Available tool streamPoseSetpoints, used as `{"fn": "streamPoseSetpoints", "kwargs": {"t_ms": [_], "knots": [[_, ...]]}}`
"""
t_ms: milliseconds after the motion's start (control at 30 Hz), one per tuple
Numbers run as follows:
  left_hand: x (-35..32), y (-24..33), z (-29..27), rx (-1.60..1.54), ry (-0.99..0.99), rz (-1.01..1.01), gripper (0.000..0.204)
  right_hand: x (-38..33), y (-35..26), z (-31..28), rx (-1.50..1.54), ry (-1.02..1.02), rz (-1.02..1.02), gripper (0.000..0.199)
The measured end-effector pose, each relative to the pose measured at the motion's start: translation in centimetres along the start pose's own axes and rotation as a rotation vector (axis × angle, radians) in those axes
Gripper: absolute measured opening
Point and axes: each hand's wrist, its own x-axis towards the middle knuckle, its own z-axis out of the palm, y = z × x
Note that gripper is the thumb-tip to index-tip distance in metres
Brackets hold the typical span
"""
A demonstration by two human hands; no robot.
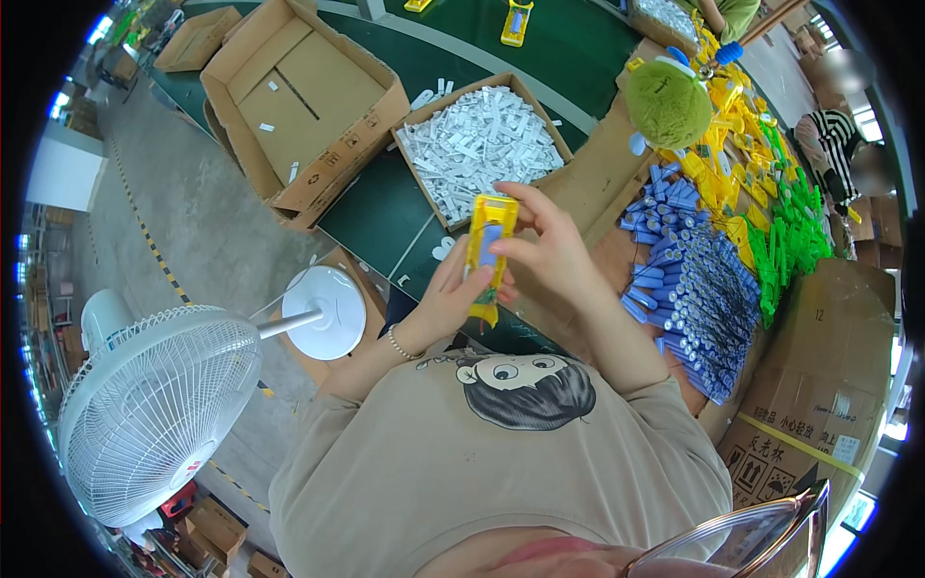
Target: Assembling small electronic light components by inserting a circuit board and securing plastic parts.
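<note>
In front of my chest is a long yellow plastic casing (495,208), tilted upright, with a blue cylinder that looks like a battery cell (490,236) lying in its hollow. My left hand (445,294) is closed round the casing's lower part, its thumb across the front. From the right, my right hand (556,243) grips the upper part; fingers touch the top edge and the thumb presses near the blue cell. A bit of green shows at the casing's lower end. Just beyond my hands stands an open carton of small white plastic parts (482,144).
At right lie piled blue cells (689,279), yellow casings (737,144) and green parts (785,222). A green plush ball (667,104) hangs above them. An open carton (289,96) stands far left, a white fan (159,405) near left. Tall carton (819,356) at right; people work beyond.
</note>
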Motion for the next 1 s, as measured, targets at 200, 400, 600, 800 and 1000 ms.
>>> {"fn": "streamPoseSetpoints", "kwargs": {"t_ms": [200,400,600,800,1000], "knots": [[-1.9,0.1,-4.7,-0.174,0.237,0.141,0.048,9.6,1.6,0.5,-0.385,0.054,-0.065,0.024],[-3.3,1.1,-6.1,-0.103,0.389,0.222,0.048,12.8,4.3,4.1,-0.891,-0.088,-0.141,0.011],[-3.4,0.8,-6.2,0.002,0.487,0.284,0.049,9.0,0.8,1.8,-0.533,0.094,-0.655,0.014],[-0.8,3.5,-3.1,0.032,0.398,0.373,0.054,3.1,-1.0,2.0,-0.303,0.117,-0.604,0.018],[1.0,3.8,-1.1,0.151,0.303,0.416,0.044,0.1,-0.8,2.2,-0.101,0.173,-0.268,0.014]]}}
